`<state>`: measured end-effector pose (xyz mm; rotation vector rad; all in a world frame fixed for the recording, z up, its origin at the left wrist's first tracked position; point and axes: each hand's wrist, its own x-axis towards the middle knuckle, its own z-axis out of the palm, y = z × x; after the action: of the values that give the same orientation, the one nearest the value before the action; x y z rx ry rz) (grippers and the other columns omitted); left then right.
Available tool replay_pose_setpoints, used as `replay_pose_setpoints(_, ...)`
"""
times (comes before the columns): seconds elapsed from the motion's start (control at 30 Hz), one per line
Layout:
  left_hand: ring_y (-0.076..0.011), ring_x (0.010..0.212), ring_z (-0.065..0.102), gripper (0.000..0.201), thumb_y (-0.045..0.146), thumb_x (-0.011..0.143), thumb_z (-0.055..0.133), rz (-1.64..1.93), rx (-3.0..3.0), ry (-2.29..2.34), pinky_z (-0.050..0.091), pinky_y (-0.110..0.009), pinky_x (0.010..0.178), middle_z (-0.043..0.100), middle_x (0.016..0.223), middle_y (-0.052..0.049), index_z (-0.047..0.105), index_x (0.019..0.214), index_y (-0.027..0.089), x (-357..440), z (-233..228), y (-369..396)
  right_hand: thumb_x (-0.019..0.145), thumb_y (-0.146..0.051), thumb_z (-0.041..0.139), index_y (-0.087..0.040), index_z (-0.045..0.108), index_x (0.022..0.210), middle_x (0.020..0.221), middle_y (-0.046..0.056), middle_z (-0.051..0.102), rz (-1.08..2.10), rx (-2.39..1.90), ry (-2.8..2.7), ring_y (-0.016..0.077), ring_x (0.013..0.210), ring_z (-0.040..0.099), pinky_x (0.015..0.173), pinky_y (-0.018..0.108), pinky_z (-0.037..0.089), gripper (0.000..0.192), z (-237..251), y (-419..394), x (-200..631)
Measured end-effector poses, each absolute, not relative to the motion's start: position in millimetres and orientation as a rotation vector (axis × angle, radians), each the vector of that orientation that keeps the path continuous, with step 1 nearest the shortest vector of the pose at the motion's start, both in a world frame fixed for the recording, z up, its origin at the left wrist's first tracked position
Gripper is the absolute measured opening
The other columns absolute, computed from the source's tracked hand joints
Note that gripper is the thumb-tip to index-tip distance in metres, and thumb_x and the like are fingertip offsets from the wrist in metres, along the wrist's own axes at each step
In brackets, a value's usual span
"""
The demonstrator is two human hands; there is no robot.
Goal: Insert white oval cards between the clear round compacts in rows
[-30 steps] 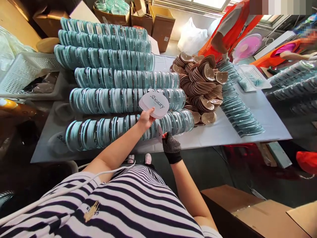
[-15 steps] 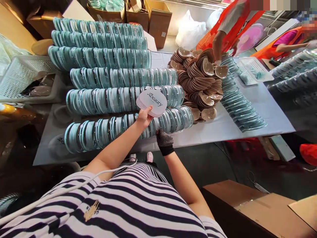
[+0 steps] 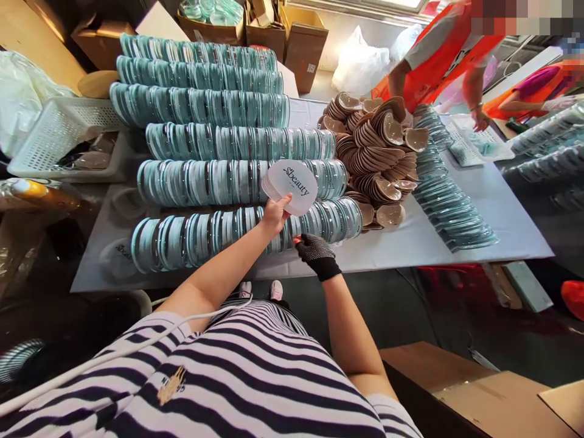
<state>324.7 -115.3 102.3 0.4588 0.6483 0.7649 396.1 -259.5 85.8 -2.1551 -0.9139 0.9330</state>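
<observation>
My left hand (image 3: 276,216) is closed around the lower edge of a fanned stack of white rounded cards (image 3: 292,185) printed with "beauty" lettering, held above the rows. Just to its right, my right hand (image 3: 317,252), in a black dotted glove with bare fingertips, is curled at the near side of the front row of discs (image 3: 196,238). Its fingertips are pressed together; whatever they may pinch is too small to make out. The discs stand on edge, clear and teal-tinted, with white pieces between them. Behind the cards runs another such row (image 3: 196,184).
Brown curved pieces (image 3: 378,152) are piled right of the rows, beside a line of clear packed items (image 3: 456,201). A white basket (image 3: 68,137) stands left. Across the table (image 3: 274,267), a co-worker's hand (image 3: 480,118) is over another basket (image 3: 456,146). Cardboard boxes (image 3: 493,395) sit lower right.
The view has shifted slightly, moving the table rightward in the picture. My right hand has turned and drawn slightly right. The co-worker's hand has moved over the right basket.
</observation>
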Motion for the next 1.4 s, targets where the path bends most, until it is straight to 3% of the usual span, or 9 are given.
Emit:
replay_pose_setpoints(0.13, -0.0190, 0.089, 0.070, 0.037, 0.012, 0.077, 0.071, 0.726, 0.512, 0.604, 0.058, -0.034, 0.083, 0.074, 0.100, -0.005, 0.067, 0.113, 0.018, 305.0, 106.7, -119.8, 0.091, -0.044, 0.039, -0.014, 0.053, 0.130, 0.129, 0.016, 0.061, 0.253, -2.010, -0.899, 0.0217, 0.120, 0.058, 0.100, 0.040, 0.047, 0.051, 105.7, -240.6, 412.4)
replay_pose_setpoints(0.27, -0.0207, 0.087, 0.070, 0.034, 0.016, 0.071, 0.075, 0.689, 0.559, 0.627, 0.057, -0.033, 0.079, 0.074, 0.100, -0.007, 0.069, 0.105, 0.017, 276.4, 105.8, -121.3, 0.092, -0.041, 0.039, -0.013, 0.044, 0.142, 0.143, 0.017, 0.050, 0.069, -1.984, -1.097, 0.0234, 0.134, 0.045, 0.110, 0.043, 0.040, 0.057, 118.9, -224.8, 385.0)
replay_pose_setpoints(0.37, -0.0213, 0.083, 0.070, 0.034, 0.015, 0.066, 0.079, 0.659, 0.554, 0.663, 0.057, -0.033, 0.076, 0.074, 0.095, -0.008, 0.071, 0.099, 0.015, 260.7, 101.5, -119.0, 0.092, -0.039, 0.041, -0.016, 0.052, 0.135, 0.137, 0.017, 0.055, -0.079, -2.002, -1.184, 0.0258, 0.128, 0.050, 0.106, 0.044, 0.043, 0.050, 119.0, -213.1, 350.1)
replay_pose_setpoints(0.5, -0.0200, 0.076, 0.070, 0.029, 0.015, 0.068, 0.078, 0.595, 0.571, 0.685, 0.057, -0.031, 0.073, 0.075, 0.086, -0.006, 0.071, 0.096, 0.014, 253.0, 99.8, -113.9, 0.090, -0.042, 0.037, -0.014, 0.060, 0.113, 0.098, 0.013, 0.068, 0.084, -2.078, -0.762, 0.0228, 0.087, 0.063, 0.076, 0.038, 0.054, 0.043, 111.1, -212.8, 339.4)
replay_pose_setpoints(0.7, -0.0152, 0.078, 0.070, 0.036, 0.008, 0.081, 0.065, 0.743, 0.390, 0.719, 0.058, -0.032, 0.083, 0.075, 0.092, -0.003, 0.066, 0.116, 0.019, 260.9, 105.9, -93.8, 0.089, -0.053, 0.037, -0.015, 0.064, 0.091, 0.083, 0.018, 0.066, -0.279, -2.426, -0.534, 0.0298, 0.078, 0.064, 0.067, 0.040, 0.050, 0.047, 103.2, -322.5, 322.3)
replay_pose_setpoints(0.83, -0.0151, 0.083, 0.071, 0.039, 0.005, 0.083, 0.063, 0.734, 0.292, 0.754, 0.057, -0.032, 0.088, 0.075, 0.097, -0.004, 0.064, 0.120, 0.019, 264.9, 104.3, -85.0, 0.096, -0.043, 0.030, -0.022, 0.068, 0.103, 0.088, 0.015, 0.071, -0.015, -2.527, -0.933, 0.0277, 0.078, 0.068, 0.070, 0.037, 0.051, 0.044, 85.0, -364.1, 283.8)
replay_pose_setpoints(1.03, -0.0148, 0.083, 0.071, 0.036, 0.005, 0.085, 0.060, 0.730, 0.250, 0.773, 0.057, -0.035, 0.092, 0.076, 0.099, -0.005, 0.064, 0.119, 0.018, 263.0, 104.5, -83.1, 0.098, -0.028, 0.033, -0.015, 0.065, 0.111, 0.093, 0.015, 0.072, 0.204, -2.666, -1.251, 0.0207, 0.079, 0.067, 0.067, 0.028, 0.043, 0.037, 70.0, -289.4, 298.0)
replay_pose_setpoints(1.2, -0.0150, 0.083, 0.072, 0.038, 0.005, 0.086, 0.060, 0.730, 0.281, 0.775, 0.058, -0.034, 0.091, 0.076, 0.101, -0.006, 0.063, 0.122, 0.017, 260.1, 103.5, -83.8, 0.099, -0.032, 0.040, -0.015, 0.064, 0.105, 0.082, 0.009, 0.071, 0.350, -2.698, -1.330, 0.0156, 0.066, 0.063, 0.056, 0.023, 0.030, 0.030, 81.2, -271.5, 315.8)
replay_pose_setpoints(1.4, -0.0181, 0.091, 0.072, 0.048, 0.006, 0.085, 0.061, 0.775, 0.290, 0.760, 0.058, -0.034, 0.091, 0.074, 0.110, -0.008, 0.058, 0.131, 0.019, 260.1, 101.6, -83.9, 0.094, -0.026, 0.043, -0.014, 0.067, 0.097, 0.079, 0.009, 0.072, 0.285, -2.526, -1.211, 0.0155, 0.066, 0.064, 0.058, 0.023, 0.035, 0.027, 48.1, -267.6, 313.7)
